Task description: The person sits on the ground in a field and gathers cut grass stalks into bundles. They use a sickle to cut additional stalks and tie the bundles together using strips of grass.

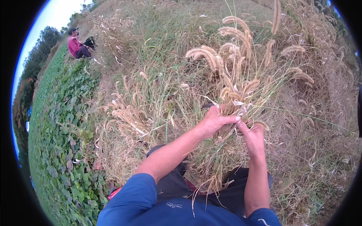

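Both of my hands close around a bundle of dry foxtail grass (234,87) in front of my lap. My left hand (215,120) grips it from the left, the thumb laid across the stalks. From the right, my right hand (250,131) holds the same bundle, and the two thumb tips meet at its middle. Bristly tan seed heads fan out above the hands. Below them, the stalks and pale roots (209,180) hang over my dark trousers (172,180). Fingers behind the bundle are hidden.
Tall dry grass (164,93) surrounds me, with a cluster of foxtail heads (130,115) to the left. Green leafy vines (76,180) cover the ground farther left. A person (76,46) in a pink top sits at the far upper left.
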`<state>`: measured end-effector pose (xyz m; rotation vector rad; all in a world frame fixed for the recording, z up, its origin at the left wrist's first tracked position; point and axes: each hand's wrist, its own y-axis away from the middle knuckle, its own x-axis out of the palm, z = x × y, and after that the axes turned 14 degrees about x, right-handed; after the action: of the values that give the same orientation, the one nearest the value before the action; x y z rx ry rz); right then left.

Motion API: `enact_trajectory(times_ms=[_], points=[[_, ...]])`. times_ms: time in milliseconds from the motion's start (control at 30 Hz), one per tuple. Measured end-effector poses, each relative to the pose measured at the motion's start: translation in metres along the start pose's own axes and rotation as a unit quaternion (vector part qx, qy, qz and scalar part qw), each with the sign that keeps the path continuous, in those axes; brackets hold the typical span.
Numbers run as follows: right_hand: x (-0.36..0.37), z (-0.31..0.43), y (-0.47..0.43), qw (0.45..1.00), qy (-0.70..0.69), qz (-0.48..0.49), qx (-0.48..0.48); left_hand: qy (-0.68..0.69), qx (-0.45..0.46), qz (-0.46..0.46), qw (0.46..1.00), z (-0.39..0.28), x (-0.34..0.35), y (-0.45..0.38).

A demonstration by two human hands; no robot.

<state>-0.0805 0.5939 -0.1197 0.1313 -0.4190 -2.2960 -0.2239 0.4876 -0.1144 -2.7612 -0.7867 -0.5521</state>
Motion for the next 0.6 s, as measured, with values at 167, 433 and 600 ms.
enact_trajectory(times_ms=[167,433,600], points=[[0.0,-0.009,-0.004,1.0,-0.006,0.002,0.005,0.036,0.007,-0.019,0.999,0.002,-0.006,0.006],[0.005,0.007,-0.001,0.998,-0.039,-0.049,-0.024,0.008,0.006,0.008,1.0,0.008,-0.01,-0.003],[0.004,0.01,-0.002,0.998,-0.026,-0.023,-0.049,-0.022,-0.064,0.022,0.997,0.013,-0.008,0.005]])
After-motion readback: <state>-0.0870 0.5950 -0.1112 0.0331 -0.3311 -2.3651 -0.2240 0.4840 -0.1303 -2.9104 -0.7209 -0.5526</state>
